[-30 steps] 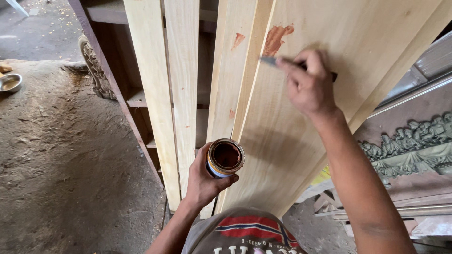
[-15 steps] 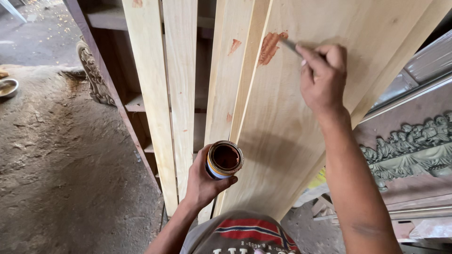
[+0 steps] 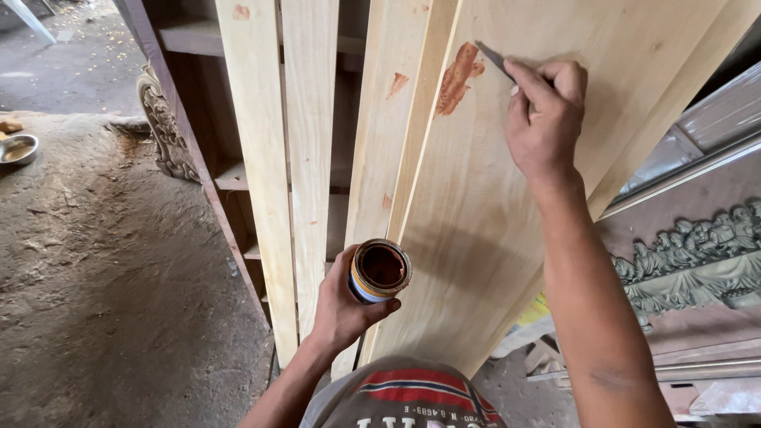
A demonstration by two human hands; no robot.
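Wide pale board (image 3: 507,238) leans upright among narrower planks (image 3: 261,158). Right hand (image 3: 547,119) is closed on a thin blade (image 3: 493,57) laid against the reddish-brown patch (image 3: 458,78). Left hand (image 3: 345,305) grips an open small tin (image 3: 380,271) of brown filler below. Best practice: blade kept flat, strokes thin, tin level.

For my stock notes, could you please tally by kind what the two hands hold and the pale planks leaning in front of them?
Open tin of brown filler, in left hand: 1
Thin-bladed tool, in right hand: 1
Pale planks: 5, counting the widest plank
Total: 7
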